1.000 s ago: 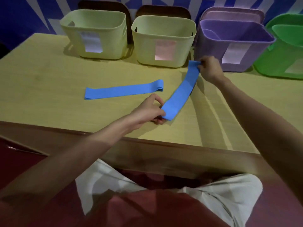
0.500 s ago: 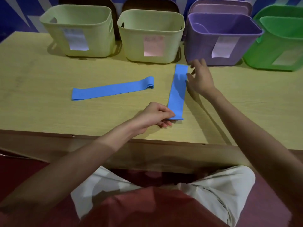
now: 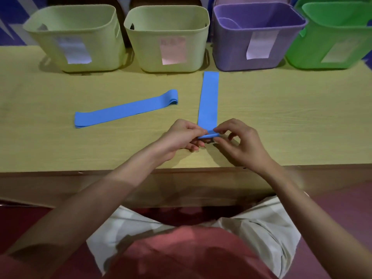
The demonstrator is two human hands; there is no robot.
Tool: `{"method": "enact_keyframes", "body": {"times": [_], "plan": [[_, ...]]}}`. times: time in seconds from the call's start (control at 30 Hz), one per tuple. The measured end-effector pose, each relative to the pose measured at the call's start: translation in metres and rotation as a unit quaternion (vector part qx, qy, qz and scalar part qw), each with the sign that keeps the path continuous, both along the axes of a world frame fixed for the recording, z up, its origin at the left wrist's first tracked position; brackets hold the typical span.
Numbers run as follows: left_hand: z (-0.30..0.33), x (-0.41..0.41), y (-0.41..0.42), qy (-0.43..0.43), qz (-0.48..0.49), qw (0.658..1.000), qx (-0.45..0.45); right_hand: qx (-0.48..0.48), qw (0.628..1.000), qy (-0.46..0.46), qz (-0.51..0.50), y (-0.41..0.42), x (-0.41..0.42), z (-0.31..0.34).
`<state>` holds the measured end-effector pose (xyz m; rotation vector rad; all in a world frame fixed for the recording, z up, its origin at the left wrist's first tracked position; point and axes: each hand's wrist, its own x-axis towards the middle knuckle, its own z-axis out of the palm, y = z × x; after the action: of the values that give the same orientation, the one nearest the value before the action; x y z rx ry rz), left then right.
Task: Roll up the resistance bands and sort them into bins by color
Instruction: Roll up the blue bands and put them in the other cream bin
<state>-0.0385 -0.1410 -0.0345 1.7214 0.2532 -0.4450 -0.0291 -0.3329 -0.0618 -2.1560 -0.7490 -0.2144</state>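
The blue resistance band [image 3: 208, 99] lies straight on the surface [image 3: 281, 117], far end just short of the purple bin [image 3: 255, 37]. Rolling is just starting: the left hand [image 3: 181, 135] and right hand [image 3: 239, 141] each pinch its curled near end, fingers bent. Next comes rolling forward evenly, keeping edges aligned.

Yellow wooden table [image 3: 60, 150] before blue-white wall [image 3: 8, 21].

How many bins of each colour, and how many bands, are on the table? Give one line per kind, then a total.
Pale yellow-green bins: 2
Purple bins: 1
Green bins: 1
Blue bands: 2
Total: 6
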Motion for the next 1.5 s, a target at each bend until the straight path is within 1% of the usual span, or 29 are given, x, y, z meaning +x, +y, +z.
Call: {"method": "enact_keyframes", "body": {"times": [0.1,0.2,0.23,0.27,0.3,0.33,0.37,0.4,0.43,0.47,0.53,0.63,0.7,0.8,1.0,1.17,1.37,1.5], "plan": [[0.001,-0.001,-0.001,-0.006,-0.006,1.0,-0.002,0.01,1.0,-0.008,-0.012,0.003,0.0,-0.002],[0.001,-0.003,0.002,-0.026,-0.037,0.999,0.013,-0.007,1.0,-0.007,-0.006,0.002,-0.003,-0.003],[0.0,-0.005,0.003,-0.049,-0.05,0.997,0.044,-0.016,1.0,-0.006,-0.005,0.001,-0.005,-0.004],[-0.002,-0.006,0.006,-0.088,-0.064,0.989,0.101,-0.025,1.0,-0.004,-0.006,-0.001,-0.006,-0.004],[-0.005,-0.008,0.009,-0.144,-0.075,0.971,0.177,-0.033,0.999,-0.002,-0.009,-0.003,-0.007,-0.005],[-0.009,-0.011,0.011,-0.211,-0.081,0.941,0.251,-0.041,0.999,0.001,-0.011,-0.004,-0.009,-0.006],[-0.012,-0.015,0.013,-0.275,-0.085,0.911,0.295,-0.049,0.999,0.003,-0.012,-0.005,-0.01,-0.008],[-0.015,-0.019,0.015,-0.321,-0.095,0.892,0.302,-0.056,0.998,0.005,-0.013,-0.006,-0.012,-0.009],[-0.018,-0.022,0.016,-0.35,-0.114,0.883,0.292,-0.06,0.998,0.009,-0.014,-0.007,-0.013,-0.01],[-0.022,-0.023,0.017,-0.37,-0.139,0.874,0.283,-0.06,0.998,0.014,-0.014,-0.008,-0.014,-0.01],[-0.03,-0.024,0.015,-0.398,-0.181,0.848,0.3,-0.056,0.998,0.021,-0.016,-0.007,-0.016,-0.011],[-0.036,-0.024,0.011,-0.435,-0.182,0.823,0.317,-0.049,0.998,0.021,-0.02,-0.006,-0.019,-0.015],[-0.038,-0.025,0.008,-0.448,-0.164,0.819,0.319,-0.048,0.998,0.017,-0.029,-0.006,-0.021,-0.018],[-0.039,-0.025,0.007,-0.45,-0.144,0.823,0.315,-0.056,0.997,0.011,-0.042,-0.005,-0.025,-0.02],[-0.04,-0.025,0.008,-0.462,-0.135,0.813,0.326,-0.08,0.996,-0.019,-0.045,-0.004,-0.022,-0.017],[-0.042,-0.026,0.006,-0.466,-0.122,0.812,0.33,-0.07,0.995,-0.035,-0.057,-0.004,-0.023,-0.024],[-0.043,-0.024,0.007,-0.468,-0.127,0.803,0.346,-0.064,0.994,-0.05,-0.069,-0.003,-0.024,-0.027],[-0.041,-0.027,0.007,-0.474,-0.139,0.796,0.349,-0.061,0.995,-0.034,-0.065,-0.003,-0.024,-0.025]]}}
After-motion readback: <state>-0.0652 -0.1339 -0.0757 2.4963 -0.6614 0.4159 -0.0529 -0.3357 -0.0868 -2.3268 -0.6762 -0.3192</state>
